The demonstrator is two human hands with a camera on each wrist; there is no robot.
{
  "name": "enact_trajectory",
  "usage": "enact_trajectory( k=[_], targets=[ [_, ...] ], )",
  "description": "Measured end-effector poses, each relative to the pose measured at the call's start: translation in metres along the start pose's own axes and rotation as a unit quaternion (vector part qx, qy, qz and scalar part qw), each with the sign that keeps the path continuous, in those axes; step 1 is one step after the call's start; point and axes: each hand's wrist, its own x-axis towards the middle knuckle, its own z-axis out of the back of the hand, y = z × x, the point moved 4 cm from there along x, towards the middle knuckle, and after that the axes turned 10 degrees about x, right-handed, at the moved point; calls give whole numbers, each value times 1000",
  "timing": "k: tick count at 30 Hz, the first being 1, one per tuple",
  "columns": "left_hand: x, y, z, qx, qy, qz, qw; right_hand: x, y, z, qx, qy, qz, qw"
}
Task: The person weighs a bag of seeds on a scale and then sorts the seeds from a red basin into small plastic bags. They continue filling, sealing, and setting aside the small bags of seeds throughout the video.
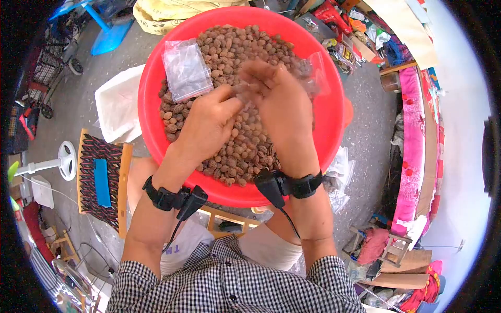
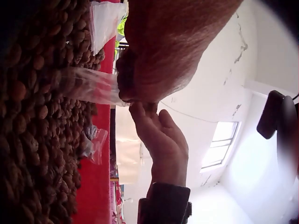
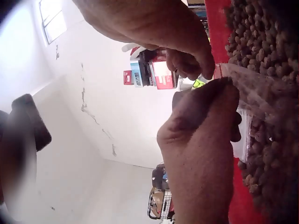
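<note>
While both hands meet over the red basin, the clear bag sits between them, mouth at the fingertips and body trailing low over the heap of nuts. The left hand pinches the bag's mouth edge between thumb and forefinger. The right hand has its fingers curled in at the same edge and looks to be pinching the opposite lip. My read on doing this well: keep the two pinches on opposite lips and pull them apart evenly so the thin film doesn't fold shut. Keep the mouth tipped up and over the middle of the basin so anything dropped lands back in the heap. Grip close to the rim strip, not on the loose film, which will slip. A spare bag lies flat on the nuts to the left, apart from the hands. Hard to tell: the head view blurs the film to haze, so the bag's outline is lost there. Whether it holds any nuts isn't readable in any view. The right fingertip contact is partly masked by the left hand. A clear film patch by the right rim may be the same bag or another one.
</note>
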Motion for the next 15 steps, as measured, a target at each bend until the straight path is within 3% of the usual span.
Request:
enact_trajectory(
  k=[4, 7, 10, 13, 15],
  targets=[
    [-2, 3, 0, -2, 4, -7, 1000, -3, -3, -2, 168, -49, -64, 982],
    [-1, 0, 4, -7, 2, -5, 1000, -1, -4, 0, 192, -37, -34, 980],
    [-1, 2, 5, -6, -1, 2, 1000, 6, 1, 10, 178, -16, 0, 984],
    [-2, 6, 9, 1, -1, 18, 1000, 10, 11, 27, -12, -46, 79, 996],
    [-3, 8, 11, 11, -1, 17, 1000, 17, 5, 43, 37, -58, 36, 997]
  ],
)
